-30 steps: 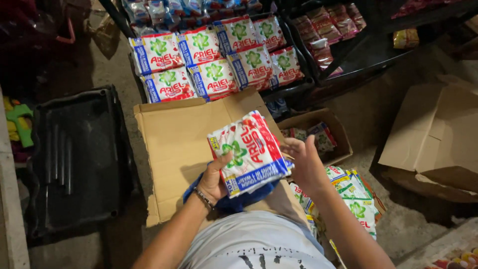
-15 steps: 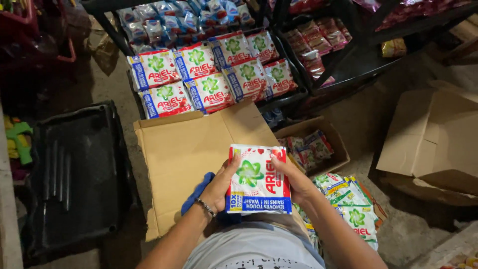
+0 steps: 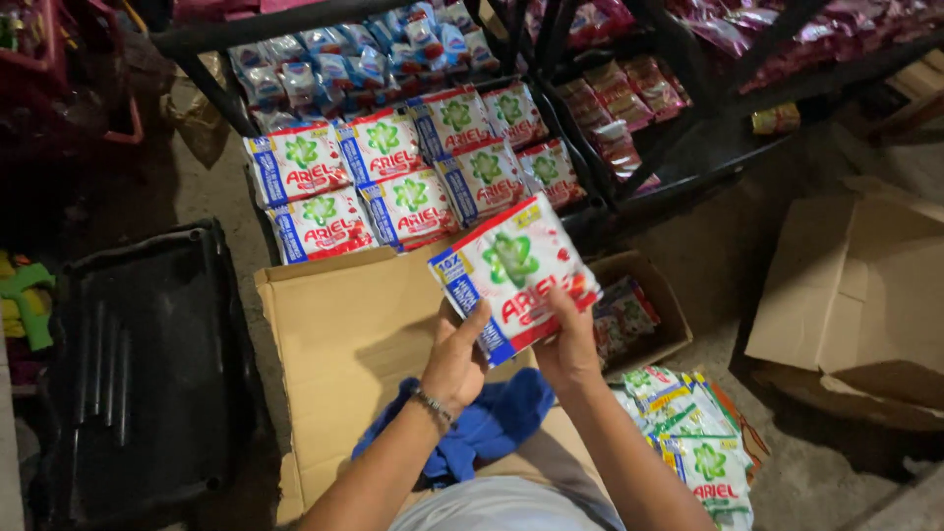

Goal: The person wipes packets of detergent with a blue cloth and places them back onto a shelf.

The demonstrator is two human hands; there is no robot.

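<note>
- Holding a detergent packet (image 3: 513,277) above the flattened cardboard box (image 3: 334,344), I have my left hand (image 3: 455,359) and right hand (image 3: 568,344) closed on its lower edge.
- I judge the slick packet could slip, since only its bottom is pinched.

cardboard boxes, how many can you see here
3. A flat cardboard box lies under the hands; a small open box with packets sits right of it by the rack; a large open box stands at far right. Others may be hidden.
</note>
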